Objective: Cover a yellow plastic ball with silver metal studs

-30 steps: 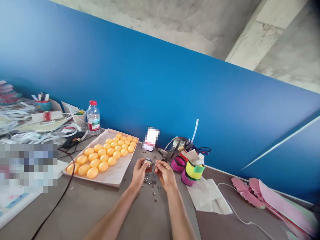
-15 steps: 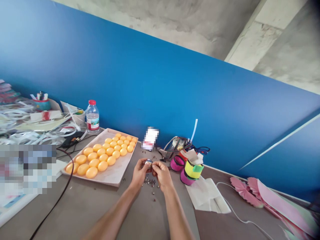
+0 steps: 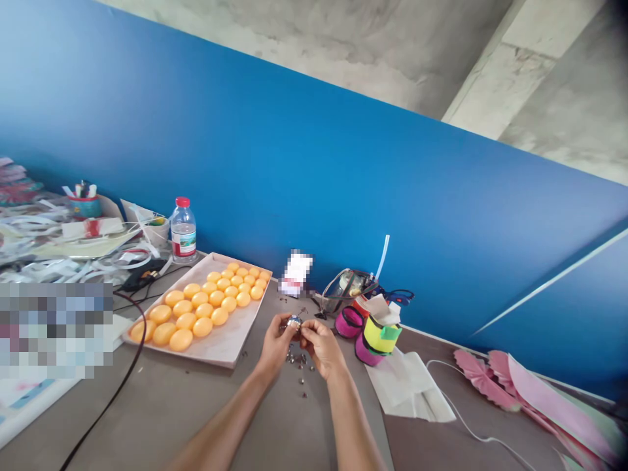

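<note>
My left hand (image 3: 275, 341) is closed around a small shiny silver ball (image 3: 294, 320), its thumb resting on the near side. Fingertips of my right hand (image 3: 321, 345) are pinched together at the ball's right edge; whatever they grip there is too small to make out. Both hands are just above the grey table (image 3: 206, 405). Below and between them lie several small dark metallic pieces (image 3: 297, 359), scattered on the tabletop.
Left of my hands sits a shallow white tray (image 3: 223, 350) of orange balls (image 3: 203, 327). A plastic bottle (image 3: 184, 239) stands behind it. To the right are magenta and yellow rolls (image 3: 380, 335), white paper (image 3: 415, 392) and pink folded pieces (image 3: 544, 392). A dark cable (image 3: 125, 376) crosses the left side.
The silver ball sits slightly turned between my fingers, with more of its shiny surface showing. Both hands stay in nearly the same place; the whole view has shifted a little.
</note>
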Action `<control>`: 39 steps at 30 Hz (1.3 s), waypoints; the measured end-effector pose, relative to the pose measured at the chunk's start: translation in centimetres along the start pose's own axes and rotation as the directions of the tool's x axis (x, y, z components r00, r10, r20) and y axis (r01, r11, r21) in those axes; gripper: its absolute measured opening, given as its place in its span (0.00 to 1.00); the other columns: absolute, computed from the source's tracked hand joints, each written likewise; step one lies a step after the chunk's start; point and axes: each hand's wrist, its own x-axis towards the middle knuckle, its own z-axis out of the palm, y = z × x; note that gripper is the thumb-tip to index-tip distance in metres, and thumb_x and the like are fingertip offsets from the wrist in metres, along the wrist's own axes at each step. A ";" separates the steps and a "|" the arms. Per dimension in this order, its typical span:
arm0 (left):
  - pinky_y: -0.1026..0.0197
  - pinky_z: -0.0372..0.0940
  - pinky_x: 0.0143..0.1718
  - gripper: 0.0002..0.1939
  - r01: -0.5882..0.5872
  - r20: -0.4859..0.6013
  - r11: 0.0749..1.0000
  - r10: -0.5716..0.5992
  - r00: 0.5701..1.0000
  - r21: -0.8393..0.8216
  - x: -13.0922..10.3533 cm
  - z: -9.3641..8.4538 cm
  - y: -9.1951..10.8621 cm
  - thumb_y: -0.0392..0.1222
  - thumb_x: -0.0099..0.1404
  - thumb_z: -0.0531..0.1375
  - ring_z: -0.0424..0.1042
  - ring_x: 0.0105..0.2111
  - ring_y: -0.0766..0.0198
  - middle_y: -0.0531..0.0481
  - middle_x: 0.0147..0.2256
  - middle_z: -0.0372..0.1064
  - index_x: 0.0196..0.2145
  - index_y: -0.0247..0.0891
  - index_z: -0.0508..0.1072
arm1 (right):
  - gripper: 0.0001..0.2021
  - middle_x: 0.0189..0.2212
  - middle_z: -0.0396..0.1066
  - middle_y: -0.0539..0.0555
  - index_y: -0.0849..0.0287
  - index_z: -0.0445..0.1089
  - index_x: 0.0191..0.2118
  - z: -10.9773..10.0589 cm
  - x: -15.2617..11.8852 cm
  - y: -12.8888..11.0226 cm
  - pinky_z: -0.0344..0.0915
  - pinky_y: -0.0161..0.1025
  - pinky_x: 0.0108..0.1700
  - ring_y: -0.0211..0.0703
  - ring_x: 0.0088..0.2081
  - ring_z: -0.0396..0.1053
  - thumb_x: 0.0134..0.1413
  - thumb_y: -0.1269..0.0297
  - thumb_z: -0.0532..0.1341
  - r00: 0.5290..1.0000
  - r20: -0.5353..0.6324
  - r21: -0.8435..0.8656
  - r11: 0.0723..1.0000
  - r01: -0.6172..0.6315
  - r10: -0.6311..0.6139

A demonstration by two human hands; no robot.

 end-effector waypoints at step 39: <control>0.59 0.68 0.32 0.19 0.031 -0.031 0.990 -0.036 0.999 -0.136 1.0 -0.5 -0.7 0.50 0.51 0.62 0.70 0.29 0.63 0.50 0.30 0.68 0.36 0.35 0.68 | 0.05 0.26 0.71 0.51 0.56 0.68 0.29 -0.3 -0.3 -0.1 0.60 0.35 0.35 0.41 0.30 0.68 0.46 0.67 0.55 0.940 0.085 -0.719 0.633 0.288 -0.331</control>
